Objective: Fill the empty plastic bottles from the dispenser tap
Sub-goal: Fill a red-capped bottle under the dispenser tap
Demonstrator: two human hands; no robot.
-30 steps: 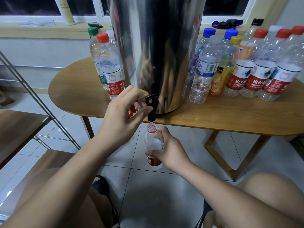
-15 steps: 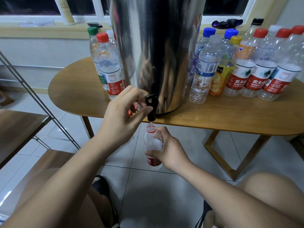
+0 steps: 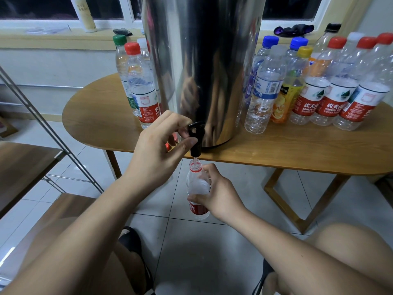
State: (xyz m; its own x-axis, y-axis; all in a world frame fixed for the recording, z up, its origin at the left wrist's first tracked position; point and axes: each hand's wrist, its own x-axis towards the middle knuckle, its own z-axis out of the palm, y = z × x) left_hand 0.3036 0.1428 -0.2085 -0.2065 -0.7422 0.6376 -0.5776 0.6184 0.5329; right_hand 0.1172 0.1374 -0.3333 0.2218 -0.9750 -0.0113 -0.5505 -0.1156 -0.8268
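Left hand [image 3: 155,150] pinches the black tap [image 3: 195,141], fingers over the lever, thumb bracing beneath! Right hand [image 3: 217,194] wraps the uncapped bottle [image 3: 196,188], upright just under the spout, off the table's [image 3: 276,154] near edge so the stream drops into its neck (something red behind the fingers, likely its cap). Capped bottles [image 3: 331,99] wait right of the steel dispenser [image 3: 202,60].

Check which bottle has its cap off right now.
The red-labelled bottle held in the right hand, its open mouth directly under the black tap. The bottles standing on the table all appear capped.
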